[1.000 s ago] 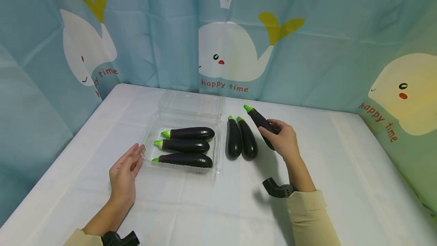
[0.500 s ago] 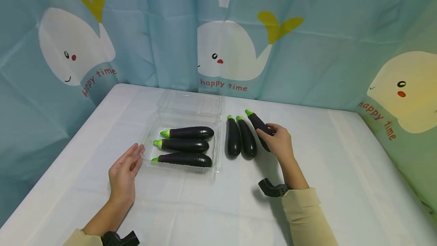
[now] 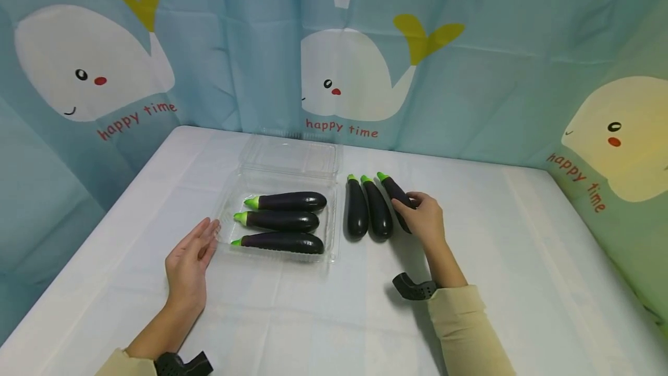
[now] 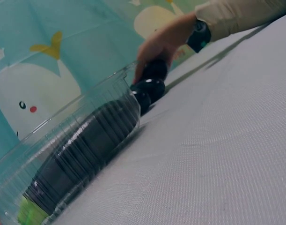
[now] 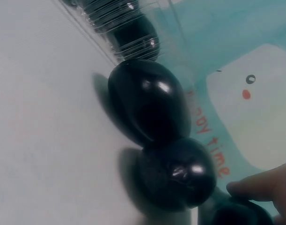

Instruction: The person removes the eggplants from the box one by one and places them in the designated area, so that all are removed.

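Your left hand (image 3: 188, 266), fingers relaxed and holding nothing, is at the left edge of the open, clear-plastic box (image 3: 284, 181), which contains three long, glossy black, green-stemmed eggplants (image 3: 282, 221). Two matching loose eggplants (image 3: 358, 210) lie right of it, then your right hand (image 3: 425, 217) pinches the sixth eggplant (image 3: 394, 190), slanted beside them. Positioning it appears the step in hand; the next move calls for clearance from its neighbour.

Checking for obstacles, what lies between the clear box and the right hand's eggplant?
The head view shows two eggplants lying between the box and the eggplant in the right hand.
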The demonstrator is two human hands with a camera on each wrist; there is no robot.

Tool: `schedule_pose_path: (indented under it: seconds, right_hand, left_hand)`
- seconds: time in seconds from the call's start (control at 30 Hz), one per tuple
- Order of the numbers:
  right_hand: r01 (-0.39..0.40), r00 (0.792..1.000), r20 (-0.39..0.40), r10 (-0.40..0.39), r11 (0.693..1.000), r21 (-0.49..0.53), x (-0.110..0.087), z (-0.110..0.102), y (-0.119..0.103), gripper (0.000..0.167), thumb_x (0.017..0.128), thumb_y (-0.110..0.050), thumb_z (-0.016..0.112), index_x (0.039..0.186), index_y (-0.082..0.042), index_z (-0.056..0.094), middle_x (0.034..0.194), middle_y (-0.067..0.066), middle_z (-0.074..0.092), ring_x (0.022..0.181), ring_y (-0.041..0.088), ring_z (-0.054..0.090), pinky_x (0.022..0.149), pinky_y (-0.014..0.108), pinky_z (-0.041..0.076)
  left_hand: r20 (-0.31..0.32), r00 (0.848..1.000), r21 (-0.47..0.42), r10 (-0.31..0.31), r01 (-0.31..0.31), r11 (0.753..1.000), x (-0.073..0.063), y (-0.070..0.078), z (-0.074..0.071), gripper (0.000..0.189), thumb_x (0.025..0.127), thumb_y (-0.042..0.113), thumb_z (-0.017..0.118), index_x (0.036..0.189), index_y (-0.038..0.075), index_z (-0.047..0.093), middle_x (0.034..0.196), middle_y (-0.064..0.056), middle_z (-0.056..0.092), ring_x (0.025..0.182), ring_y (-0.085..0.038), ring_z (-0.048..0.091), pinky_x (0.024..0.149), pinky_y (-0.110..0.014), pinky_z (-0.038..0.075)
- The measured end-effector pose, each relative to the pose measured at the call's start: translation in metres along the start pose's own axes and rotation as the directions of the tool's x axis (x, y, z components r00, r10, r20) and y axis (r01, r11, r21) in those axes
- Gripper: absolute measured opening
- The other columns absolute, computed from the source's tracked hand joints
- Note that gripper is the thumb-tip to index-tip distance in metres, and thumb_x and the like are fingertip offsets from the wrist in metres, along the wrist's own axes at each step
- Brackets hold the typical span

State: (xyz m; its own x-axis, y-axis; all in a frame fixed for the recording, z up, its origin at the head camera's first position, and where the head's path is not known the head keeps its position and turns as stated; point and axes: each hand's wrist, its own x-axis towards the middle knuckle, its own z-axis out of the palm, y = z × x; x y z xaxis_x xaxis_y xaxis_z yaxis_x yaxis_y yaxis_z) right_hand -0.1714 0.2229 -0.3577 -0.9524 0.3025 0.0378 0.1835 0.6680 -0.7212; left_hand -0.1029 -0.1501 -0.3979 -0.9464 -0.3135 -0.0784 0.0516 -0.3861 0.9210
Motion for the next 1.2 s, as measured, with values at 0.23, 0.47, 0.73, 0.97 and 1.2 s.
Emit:
schedule_pose_path:
  seconds: [0.23,0.47,0.73,0.97,1.2]
  right_hand:
    - [-0.008,1.000,0.017,0.008,0.999,-0.032,-0.0004,0.0052,0.0031,0.052,0.086,-0.029,0.061,0.122,0.007,0.052,0.110,0.027,0.058,0.096,0.035,0.057,0.076,0.042,0.050]
    - [-0.012,0.999,0.033,0.015,0.997,-0.074,-0.0008,0.0076,0.0041,0.054,0.087,-0.032,0.060,0.123,0.007,0.051,0.110,0.027,0.058,0.094,0.035,0.058,0.073,0.041,0.051]
    - [-0.010,1.000,0.018,0.011,0.997,-0.071,-0.0006,0.0090,0.0027,0.052,0.087,-0.031,0.060,0.121,0.008,0.052,0.108,0.027,0.059,0.094,0.035,0.058,0.074,0.041,0.051]
    - [0.009,1.000,0.025,-0.007,0.995,-0.100,-0.0018,0.0081,0.0017,0.053,0.087,-0.032,0.059,0.121,0.008,0.052,0.108,0.027,0.059,0.094,0.036,0.058,0.075,0.043,0.051]
    - [0.031,0.999,0.012,-0.029,0.987,-0.155,-0.0026,0.0060,0.0006,0.060,0.089,-0.040,0.054,0.122,0.010,0.050,0.110,0.029,0.058,0.097,0.039,0.057,0.078,0.047,0.049]
  left_hand:
    - [-0.004,1.000,-0.013,-0.018,0.018,1.000,-0.0010,0.0005,-0.0014,0.039,0.097,0.009,0.040,0.133,-0.005,0.043,0.135,-0.016,0.046,0.115,-0.013,0.051,0.092,-0.020,0.041]
    - [-0.002,1.000,-0.010,-0.017,0.017,1.000,-0.0010,0.0002,-0.0016,0.039,0.097,0.009,0.039,0.133,-0.005,0.043,0.135,-0.016,0.045,0.115,-0.013,0.050,0.092,-0.020,0.040]
    - [0.003,1.000,-0.011,-0.003,0.003,1.000,-0.0004,0.0005,-0.0006,0.039,0.097,0.008,0.038,0.132,-0.006,0.043,0.135,-0.017,0.045,0.115,-0.012,0.051,0.092,-0.020,0.040]
    - [0.006,1.000,-0.019,0.005,-0.004,1.000,-0.0002,0.0004,-0.0003,0.039,0.096,0.007,0.039,0.132,-0.007,0.042,0.135,-0.018,0.044,0.115,-0.012,0.051,0.092,-0.020,0.041]
    - [0.003,1.000,-0.011,0.012,-0.012,1.000,0.0005,-0.0016,-0.0003,0.038,0.097,0.008,0.039,0.132,-0.006,0.044,0.134,-0.016,0.047,0.114,-0.013,0.052,0.091,-0.020,0.041]
